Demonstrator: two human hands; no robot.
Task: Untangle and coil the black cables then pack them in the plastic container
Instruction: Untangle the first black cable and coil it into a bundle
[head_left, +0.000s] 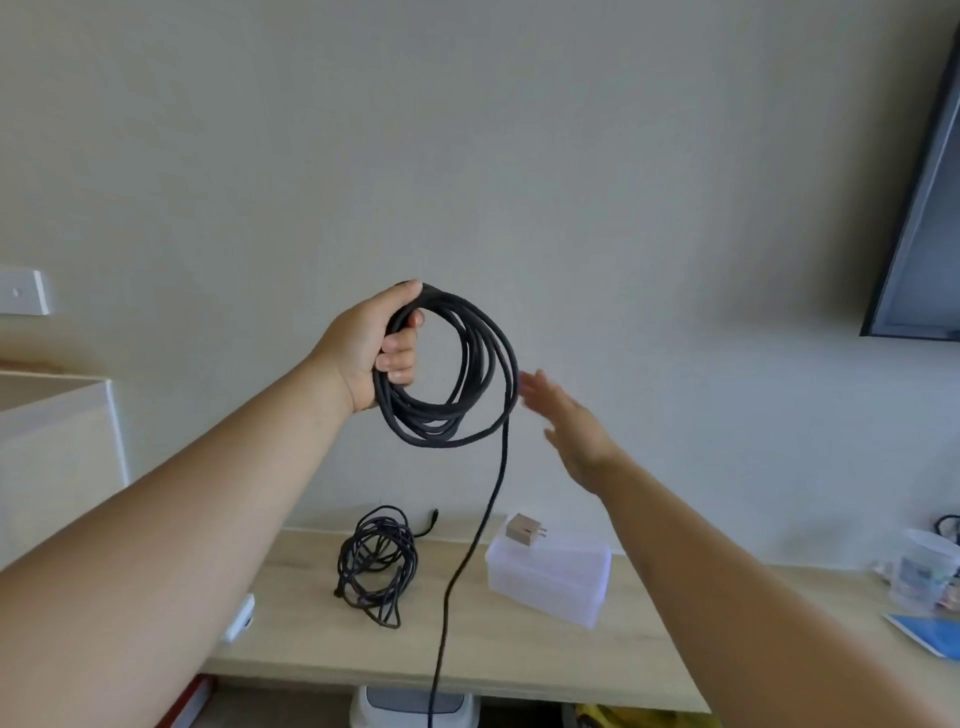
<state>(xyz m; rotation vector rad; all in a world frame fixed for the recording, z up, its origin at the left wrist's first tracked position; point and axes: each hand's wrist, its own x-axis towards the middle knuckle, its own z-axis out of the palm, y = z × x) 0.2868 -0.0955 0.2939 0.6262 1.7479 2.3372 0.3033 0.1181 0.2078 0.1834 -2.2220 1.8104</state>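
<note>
My left hand (376, 345) is raised in front of the wall and grips a black cable coil (470, 410) of several loops. The coil's loose tail (470, 551) hangs straight down past the desk's front edge. Just right of the coil, my right hand (569, 426) is blurred, with flat spread fingers and nothing in it. A second black cable (376, 564) lies in a loose bundle on the wooden desk (519, 654). To the right of the hanging tail, a frosted plastic container (548, 579) stands on the desk.
A small tan plug adapter (524, 530) rests on the container's top. A clear jar (927, 574) and a blue booklet (930, 631) sit at the desk's right end. A dark screen (919, 208) hangs on the wall at upper right. A white cabinet (57, 452) stands left.
</note>
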